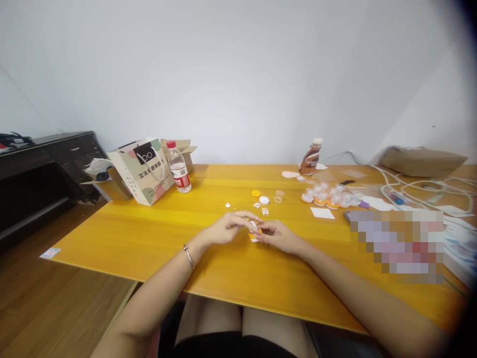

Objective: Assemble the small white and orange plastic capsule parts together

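While a small orange-and-white piece (252,237) is pinched by the fingers of the right hand (279,237), it is partly covered by the left hand (228,227), whose grip cannot be told; beyond the fingers, a white disc (264,200) is seen on the surface (149,233).

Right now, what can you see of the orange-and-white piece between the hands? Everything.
The piece is small, orange and white, and looks like plastic, with a pale, glossy bit near its top. The left hand reaches its fingers over the top; the right hand has its fingertips on the right side. Fingers hide much of it, so full shape, exact tilt and whether it touches the table can't be told.
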The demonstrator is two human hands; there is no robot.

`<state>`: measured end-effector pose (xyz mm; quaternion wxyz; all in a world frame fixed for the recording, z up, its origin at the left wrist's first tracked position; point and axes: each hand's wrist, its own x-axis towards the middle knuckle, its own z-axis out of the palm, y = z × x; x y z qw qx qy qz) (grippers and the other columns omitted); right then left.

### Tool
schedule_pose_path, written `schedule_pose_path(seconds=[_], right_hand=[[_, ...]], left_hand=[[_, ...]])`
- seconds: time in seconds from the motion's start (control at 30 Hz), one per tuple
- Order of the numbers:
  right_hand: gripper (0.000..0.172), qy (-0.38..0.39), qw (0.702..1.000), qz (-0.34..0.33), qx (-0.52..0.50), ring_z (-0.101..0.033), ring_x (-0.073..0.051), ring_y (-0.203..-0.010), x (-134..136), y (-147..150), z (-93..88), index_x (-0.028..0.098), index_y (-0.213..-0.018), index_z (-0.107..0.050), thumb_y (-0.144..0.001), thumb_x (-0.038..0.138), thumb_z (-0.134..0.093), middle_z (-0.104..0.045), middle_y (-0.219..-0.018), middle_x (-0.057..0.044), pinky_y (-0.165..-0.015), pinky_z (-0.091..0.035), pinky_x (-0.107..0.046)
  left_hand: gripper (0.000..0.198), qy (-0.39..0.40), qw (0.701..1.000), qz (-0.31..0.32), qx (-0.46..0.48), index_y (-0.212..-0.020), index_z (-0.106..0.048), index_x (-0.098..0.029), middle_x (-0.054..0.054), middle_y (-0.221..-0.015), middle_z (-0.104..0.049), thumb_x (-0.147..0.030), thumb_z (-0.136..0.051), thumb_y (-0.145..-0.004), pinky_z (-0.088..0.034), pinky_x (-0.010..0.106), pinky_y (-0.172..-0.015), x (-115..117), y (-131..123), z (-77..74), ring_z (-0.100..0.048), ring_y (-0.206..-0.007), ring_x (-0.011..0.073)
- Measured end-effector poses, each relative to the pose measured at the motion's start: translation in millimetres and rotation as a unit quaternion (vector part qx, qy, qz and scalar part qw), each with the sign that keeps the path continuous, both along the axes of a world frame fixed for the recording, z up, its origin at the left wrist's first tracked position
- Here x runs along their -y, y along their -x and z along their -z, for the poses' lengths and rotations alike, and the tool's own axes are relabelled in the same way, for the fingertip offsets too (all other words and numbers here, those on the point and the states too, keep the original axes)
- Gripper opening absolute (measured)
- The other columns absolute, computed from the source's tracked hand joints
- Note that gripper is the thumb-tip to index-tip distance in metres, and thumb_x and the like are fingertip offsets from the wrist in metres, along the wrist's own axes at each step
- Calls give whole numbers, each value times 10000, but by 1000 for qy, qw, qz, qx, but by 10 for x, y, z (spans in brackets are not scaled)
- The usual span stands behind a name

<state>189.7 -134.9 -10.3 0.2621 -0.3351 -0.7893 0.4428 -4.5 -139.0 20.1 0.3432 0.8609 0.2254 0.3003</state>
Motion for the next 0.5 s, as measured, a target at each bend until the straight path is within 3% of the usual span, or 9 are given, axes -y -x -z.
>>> schedule_pose_path(seconds=[0.07,0.13,0.23,0.3,0.4,0.5], right_hand=[[331,3,1000,2,-4,-374,-83,-522,0,13,-5,149,-699,-587,-727,471,-515,-453,-570,33,-508,-307,-219],[339,-17,1000,17,-1,-377,-87,-536,-3,24,-12,148,-729,-594,-720,478,-522,-461,-585,28,-518,-312,-220],[331,-40,998,41,9,-378,-90,-548,-15,19,-15,151,-749,-593,-717,473,-525,-458,-596,25,-521,-313,-219],[319,-44,998,46,14,-380,-92,-552,-23,9,-11,154,-757,-592,-717,463,-524,-457,-602,24,-523,-313,-219],[295,-46,998,44,26,-365,-87,-539,-21,7,-14,154,-755,-586,-718,441,-525,-437,-589,30,-513,-304,-217],[271,-59,997,39,36,-354,-86,-542,-2,19,-30,158,-723,-573,-722,423,-517,-417,-580,33,-514,-302,-213]], left_hand=[[316,-4,1000,12,15,-1142,-512,-245,72,-1240,-454,-237,-427,-838,-356,328,-951,21,-3,-18,-418,-1160,185],[450,-18,998,-53,27,-1234,-407,-260,85,-1268,-412,-276,-511,-797,-363,332,-941,25,-19,-11,-389,-1176,198],[386,-19,985,-170,23,-1123,-492,-206,91,-1090,-527,-355,-543,-771,-422,316,-827,-5,-28,18,-507,-985,183],[276,-10,988,-154,0,-1006,-555,-183,71,-980,-575,-358,-498,-801,-419,311,-814,-32,-9,18,-533,-911,166],[258,-7,997,-72,-17,-1045,-550,-214,63,-1132,-530,-320,-460,-827,-369,311,-900,-48,27,-8,-473,-1065,173],[329,-6,989,-150,-15,-1072,-534,-211,66,-1087,-556,-372,-516,-786,-397,310,-850,-38,32,-22,-507,-1003,175]])
